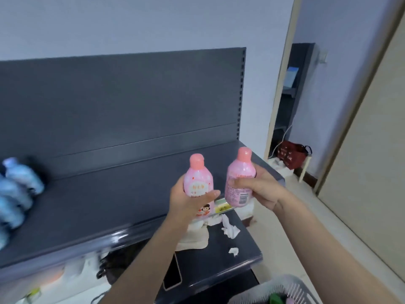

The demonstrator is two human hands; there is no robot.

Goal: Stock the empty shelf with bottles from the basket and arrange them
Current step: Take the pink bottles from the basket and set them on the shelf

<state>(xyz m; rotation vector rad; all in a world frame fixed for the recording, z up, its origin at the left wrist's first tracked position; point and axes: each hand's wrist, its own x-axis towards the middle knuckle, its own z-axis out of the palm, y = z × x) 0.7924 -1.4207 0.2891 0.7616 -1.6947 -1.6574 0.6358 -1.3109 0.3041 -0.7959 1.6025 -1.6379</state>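
Left hand grips left bottle, right hand right bottle; basket holds green item.

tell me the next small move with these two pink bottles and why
The left hand grips one pink bottle, the right hand a second pink bottle, both held above the shelf, with blue bottles at its left end. Likely next: lower both and stand them side by side on the bare stretch below.

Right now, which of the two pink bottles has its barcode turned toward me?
The right bottle, held in the right hand: its barcode faces you. The left bottle, in the left hand, shows its cartoon front label instead.
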